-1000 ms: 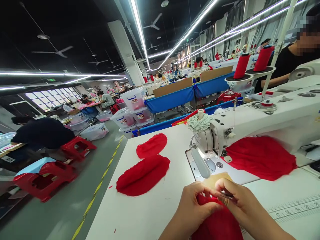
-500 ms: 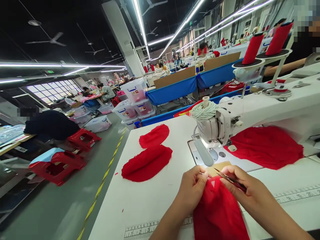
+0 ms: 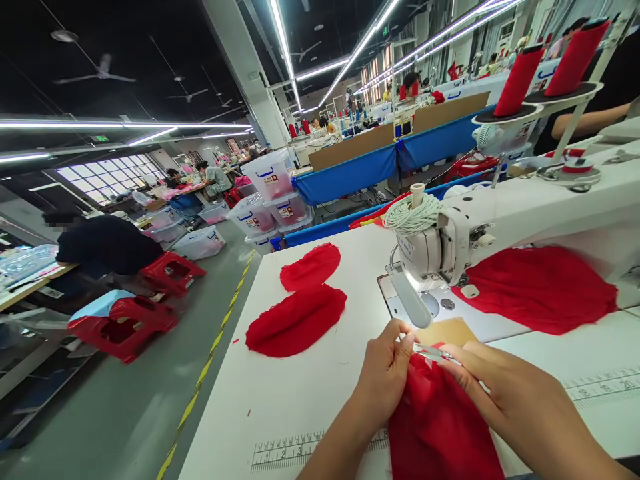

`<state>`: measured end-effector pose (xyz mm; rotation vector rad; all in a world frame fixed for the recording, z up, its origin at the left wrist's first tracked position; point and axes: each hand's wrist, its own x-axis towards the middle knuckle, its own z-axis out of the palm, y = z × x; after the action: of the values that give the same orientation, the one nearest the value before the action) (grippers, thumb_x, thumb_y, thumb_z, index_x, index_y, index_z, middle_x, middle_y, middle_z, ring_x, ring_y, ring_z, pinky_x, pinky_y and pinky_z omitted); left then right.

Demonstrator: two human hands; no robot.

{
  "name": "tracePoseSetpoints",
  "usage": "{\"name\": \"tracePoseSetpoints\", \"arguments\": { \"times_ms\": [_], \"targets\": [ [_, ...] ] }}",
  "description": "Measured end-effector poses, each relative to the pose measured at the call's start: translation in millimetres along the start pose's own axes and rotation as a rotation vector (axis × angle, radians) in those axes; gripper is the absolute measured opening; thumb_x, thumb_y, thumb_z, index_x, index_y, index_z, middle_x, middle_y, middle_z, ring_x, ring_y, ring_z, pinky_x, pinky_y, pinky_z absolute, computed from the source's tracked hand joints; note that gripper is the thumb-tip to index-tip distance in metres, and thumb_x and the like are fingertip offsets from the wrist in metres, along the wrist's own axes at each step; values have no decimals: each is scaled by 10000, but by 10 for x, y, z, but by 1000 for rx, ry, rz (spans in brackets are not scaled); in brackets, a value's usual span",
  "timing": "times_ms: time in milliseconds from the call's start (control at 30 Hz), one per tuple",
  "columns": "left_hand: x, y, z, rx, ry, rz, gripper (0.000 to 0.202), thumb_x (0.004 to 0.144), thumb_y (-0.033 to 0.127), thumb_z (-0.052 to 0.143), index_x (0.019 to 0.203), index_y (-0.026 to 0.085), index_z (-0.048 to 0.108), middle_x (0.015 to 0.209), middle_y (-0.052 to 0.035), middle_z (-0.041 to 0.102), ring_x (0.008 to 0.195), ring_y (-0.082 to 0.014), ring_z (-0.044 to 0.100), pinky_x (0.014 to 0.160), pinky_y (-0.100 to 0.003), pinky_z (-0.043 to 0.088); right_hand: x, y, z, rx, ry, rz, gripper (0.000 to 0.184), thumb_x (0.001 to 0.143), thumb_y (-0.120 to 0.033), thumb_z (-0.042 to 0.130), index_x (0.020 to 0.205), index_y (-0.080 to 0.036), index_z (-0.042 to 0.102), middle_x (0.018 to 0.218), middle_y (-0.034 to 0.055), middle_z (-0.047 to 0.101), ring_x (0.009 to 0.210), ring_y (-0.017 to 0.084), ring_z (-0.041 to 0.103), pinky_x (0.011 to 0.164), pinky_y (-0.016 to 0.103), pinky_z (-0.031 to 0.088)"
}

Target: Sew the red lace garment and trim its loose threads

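Note:
My left hand pinches the top edge of a red fabric piece, which hangs down toward me over the table's front. In my right hand is a pair of thread snips; its pointed metal blades lie across the fabric's top edge, close to my left fingertips. Whether the blades are closed I cannot tell. Just beyond the hands stands the sewing machine, with a tan patch on the table in front of it. Another red fabric piece lies under the machine's arm.
Two red fabric ovals lie on the white table to the left. A printed ruler runs along the front edge. Red thread cones stand behind the machine. Across the aisle, a person sits near red stools.
The snips have swung so their blades point left, nearer my left fingers, and my right hand has turned over with its back showing more. The view has shifted slightly.

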<state>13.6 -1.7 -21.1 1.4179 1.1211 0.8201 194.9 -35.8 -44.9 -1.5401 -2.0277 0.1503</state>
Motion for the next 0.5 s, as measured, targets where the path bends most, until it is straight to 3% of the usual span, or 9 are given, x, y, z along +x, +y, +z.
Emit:
{"name": "tracePoseSetpoints", "arguments": {
  "times_ms": [100, 233, 367, 500],
  "targets": [
    [1, -15, 6, 54, 31, 54, 412, 927, 625, 449, 802, 233, 476, 588, 76, 349, 546, -107, 282, 517, -244, 226, 24, 30, 56, -11, 15, -70, 389, 985, -473, 430, 671, -280, 556, 564, -35, 584, 490, 164, 596, 433, 270, 374],
    [50, -105, -3, 20, 24, 83, 471, 913, 685, 416, 804, 230, 473, 603, 69, 360, 550, -108, 296, 527, -247, 233, 70, 80, 51, 89, -68, -24, 377, 993, -458, 401, 723, -286, 601, 675, -18, 676, 603, 177, 657, 519, 261, 465],
    [78, -167, -19, 59, 26, 100, 506, 901, 732, 374, 815, 240, 459, 575, 72, 358, 532, -116, 313, 530, -250, 240, 96, 49, -3, 425, -148, 34, 399, 959, -559, 429, 774, -276, 641, 723, 1, 694, 654, 187, 663, 588, 262, 503],
    [28, -169, 11, 245, -14, 191, 543, 927, 721, 290, 829, 238, 518, 541, 58, 385, 497, -120, 332, 521, -261, 248, 98, -90, 95, 753, -9, 247, 550, 736, -758, 623, 968, -262, 678, 859, 14, 732, 767, 218, 688, 707, 274, 547]
  ]
}}
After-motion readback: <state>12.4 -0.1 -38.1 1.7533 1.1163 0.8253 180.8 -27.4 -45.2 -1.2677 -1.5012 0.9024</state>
